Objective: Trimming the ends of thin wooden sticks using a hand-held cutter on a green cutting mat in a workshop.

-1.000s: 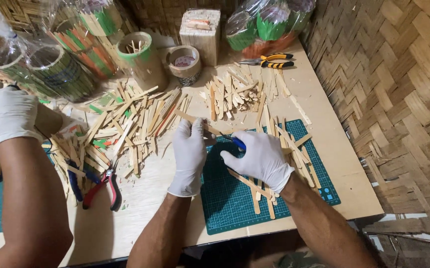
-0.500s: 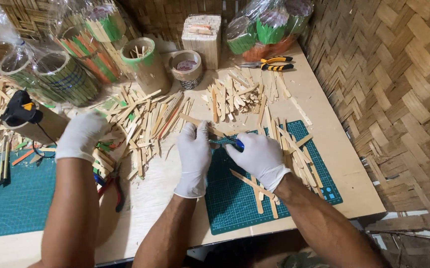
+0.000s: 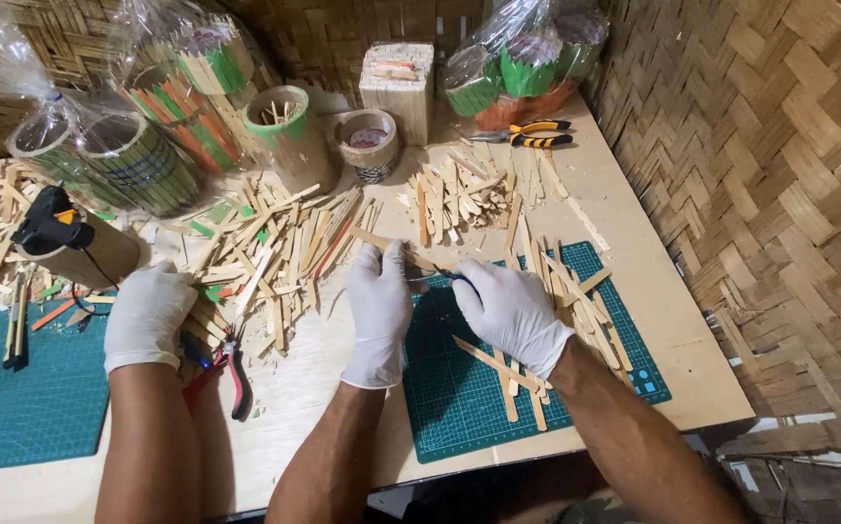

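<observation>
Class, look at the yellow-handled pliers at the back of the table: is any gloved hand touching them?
No. The yellow-handled pliers lie untouched near the far edge, away from every gloved hand.

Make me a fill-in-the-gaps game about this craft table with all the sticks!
1. Both of the person's hands, the left hand and the right hand, wear ____ gloves.
2. The cutting mat under the right hand is ____ in colour.
3. The pliers at the far edge of the table have yellow and ____ handles.
4. A co-worker's gloved hand rests on a pile of wooden ____.

Missing words: white; green; black; sticks
</observation>
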